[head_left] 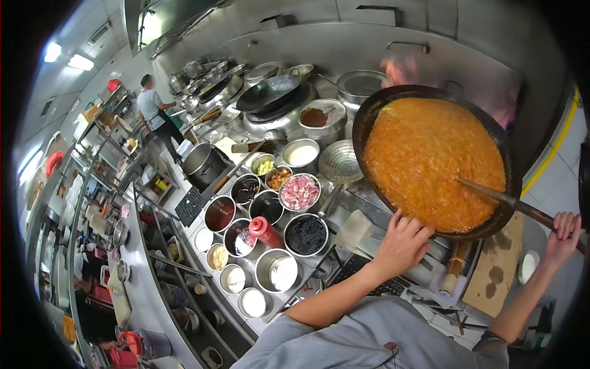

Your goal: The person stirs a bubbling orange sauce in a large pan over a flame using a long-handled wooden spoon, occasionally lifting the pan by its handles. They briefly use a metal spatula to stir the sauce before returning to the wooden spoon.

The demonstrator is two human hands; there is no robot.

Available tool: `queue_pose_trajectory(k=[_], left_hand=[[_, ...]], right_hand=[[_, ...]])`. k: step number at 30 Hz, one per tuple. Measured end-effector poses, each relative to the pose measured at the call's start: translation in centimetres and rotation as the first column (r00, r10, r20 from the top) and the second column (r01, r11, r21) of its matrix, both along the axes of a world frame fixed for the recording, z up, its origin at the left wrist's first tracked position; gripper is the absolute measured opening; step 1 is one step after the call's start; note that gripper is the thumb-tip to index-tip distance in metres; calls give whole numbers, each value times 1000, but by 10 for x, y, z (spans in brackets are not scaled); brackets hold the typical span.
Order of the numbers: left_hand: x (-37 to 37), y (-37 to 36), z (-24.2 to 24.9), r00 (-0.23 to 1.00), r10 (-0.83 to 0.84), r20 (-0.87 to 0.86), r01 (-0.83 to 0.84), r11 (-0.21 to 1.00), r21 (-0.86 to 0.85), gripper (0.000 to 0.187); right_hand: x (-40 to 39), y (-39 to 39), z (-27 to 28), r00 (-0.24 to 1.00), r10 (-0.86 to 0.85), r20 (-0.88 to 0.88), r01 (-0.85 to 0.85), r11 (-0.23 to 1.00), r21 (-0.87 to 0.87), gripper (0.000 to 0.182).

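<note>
wok point(499, 132): tilted on the stove, filled with orange sauce
ladle point(513, 203): bowl sunk in the wok's sauce, handle running out past the wok's right rim
left hand point(402, 243): fingers clamped on the wok's near rim
right hand point(562, 237): closed around the ladle's handle end, right of the wok
red bottle point(265, 231): among bowls left of the wok

The person's left hand point(402, 243) reaches forward and up from the lower middle of the view, forearm bare below a grey sleeve, elbow bent. Its fingers curl over and close in a grip, thumb spread to the side, knuckles toward the camera. The right hand point(563, 237) is raised at the far right, forearm rising steeply from the lower edge, a dark band at the wrist. Its fingers wrap shut in a fist-like grip, fingertips turned upward.
</note>
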State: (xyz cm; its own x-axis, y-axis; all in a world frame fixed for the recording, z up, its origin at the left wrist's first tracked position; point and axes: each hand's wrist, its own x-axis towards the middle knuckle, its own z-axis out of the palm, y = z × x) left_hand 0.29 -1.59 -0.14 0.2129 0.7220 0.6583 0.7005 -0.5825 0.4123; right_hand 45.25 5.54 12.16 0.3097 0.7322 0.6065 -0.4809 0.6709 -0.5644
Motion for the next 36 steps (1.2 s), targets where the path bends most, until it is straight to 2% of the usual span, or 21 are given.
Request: queue_pose_trajectory(k=[6, 9, 12, 16, 19, 23, 29, 36], left_hand=[[0, -2, 6, 999, 15, -37, -15, 1000, 1, 46], [0, -2, 4, 997, 23, -71, -25, 999, -28, 46], [1, -2, 3, 997, 28, -74, -29, 999, -21, 46], [0, -3, 3, 998, 14, -66, -15, 1000, -18, 49], [-1, -6, 7, 999, 10, -41, -10, 1000, 1, 50], [-2, -4, -4, 1000, -19, -12, 19, 1000, 0, 49], [-4, -6, -1, 999, -40, 21, 40, 999, -16, 45], [-5, -2, -4, 996, -75, 52, 75, 997, 10, 47]], right_hand=[[-104, 22, -46, 986, -99, -131, 97, 995, -17, 44], [-171, 24, -62, 975, -202, -93, 203, 979, 6, 44], [-212, 26, -83, 978, -174, 111, 156, 976, 150, 39], [-244, 30, -86, 907, -258, 333, 168, 947, 275, 37], [-239, 38, -87, 871, -266, 414, 139, 940, 311, 34], [-207, 39, -89, 914, -241, 327, 210, 969, 128, 36], [-146, 19, -75, 954, -161, 252, 146, 986, 75, 39], [-56, -19, -51, 947, -187, 261, 184, 982, 34, 41]])
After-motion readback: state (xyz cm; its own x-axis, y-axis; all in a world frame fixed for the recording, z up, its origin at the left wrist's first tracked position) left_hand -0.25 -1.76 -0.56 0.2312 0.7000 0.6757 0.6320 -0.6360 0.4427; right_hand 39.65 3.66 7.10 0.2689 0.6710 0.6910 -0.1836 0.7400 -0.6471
